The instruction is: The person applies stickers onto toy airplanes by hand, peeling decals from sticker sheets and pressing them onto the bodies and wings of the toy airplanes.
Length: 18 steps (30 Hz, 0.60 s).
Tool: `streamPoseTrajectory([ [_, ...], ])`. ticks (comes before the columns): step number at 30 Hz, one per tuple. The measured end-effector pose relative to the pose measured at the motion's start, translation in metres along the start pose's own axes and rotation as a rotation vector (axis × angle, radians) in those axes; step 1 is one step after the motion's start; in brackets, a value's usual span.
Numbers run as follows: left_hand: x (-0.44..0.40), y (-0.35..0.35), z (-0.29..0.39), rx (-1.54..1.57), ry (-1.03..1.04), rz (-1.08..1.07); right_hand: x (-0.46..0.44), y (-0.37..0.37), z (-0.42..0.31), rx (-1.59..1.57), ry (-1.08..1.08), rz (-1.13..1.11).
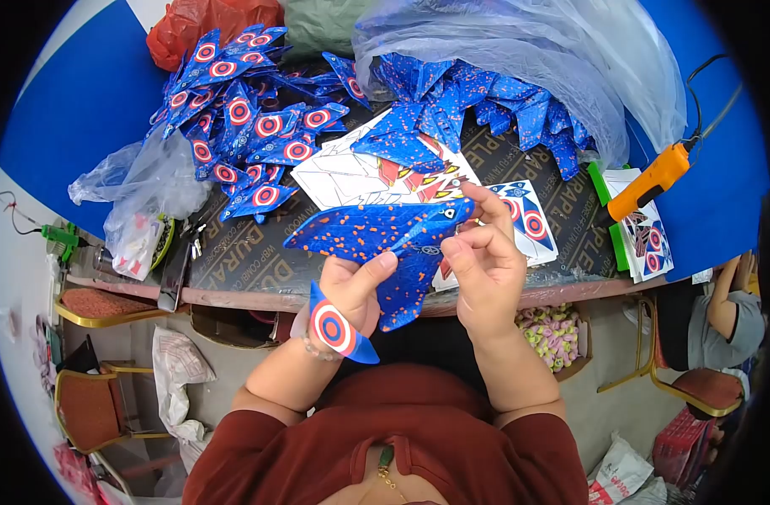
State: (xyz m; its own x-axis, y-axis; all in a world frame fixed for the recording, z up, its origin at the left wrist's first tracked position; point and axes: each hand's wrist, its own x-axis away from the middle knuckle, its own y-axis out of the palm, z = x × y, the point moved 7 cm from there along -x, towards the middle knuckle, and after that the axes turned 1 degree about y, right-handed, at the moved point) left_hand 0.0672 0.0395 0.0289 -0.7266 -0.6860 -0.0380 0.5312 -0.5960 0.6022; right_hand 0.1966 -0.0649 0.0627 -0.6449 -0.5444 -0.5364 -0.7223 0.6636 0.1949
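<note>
A blue bird-shaped glider [410, 278] with orange speckles and a printed eye is held over the front of the table, its wings spread. My left hand [351, 290] grips it from the left, thumb pressed on its near side. At the head end, my right hand [493, 273] has its fingers bent and pinched around the tip. Across my left wrist lies a blue piece with a red and white target print [332, 328]; what keeps it there is hidden. Printed sheets [330, 172] lie just beyond the glider, partly covered by another speckled piece [398, 139].
Blue target-print pieces [267, 126] are heaped at the back left. More speckled pieces [520, 101] spill from a clear plastic bag [536, 42]. An orange-handled tool with a cord [650, 181] rests at the right, near a green holder [608, 202]. A phone [175, 273] lies left.
</note>
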Motion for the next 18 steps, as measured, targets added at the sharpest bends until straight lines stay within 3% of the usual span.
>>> streamPoseTrajectory([
  [18, 0.0069, 0.0036, -0.0032, 0.047, -0.009, 0.008, 0.0035, -0.0009, 0.0054, 0.026, -0.002, 0.027],
])
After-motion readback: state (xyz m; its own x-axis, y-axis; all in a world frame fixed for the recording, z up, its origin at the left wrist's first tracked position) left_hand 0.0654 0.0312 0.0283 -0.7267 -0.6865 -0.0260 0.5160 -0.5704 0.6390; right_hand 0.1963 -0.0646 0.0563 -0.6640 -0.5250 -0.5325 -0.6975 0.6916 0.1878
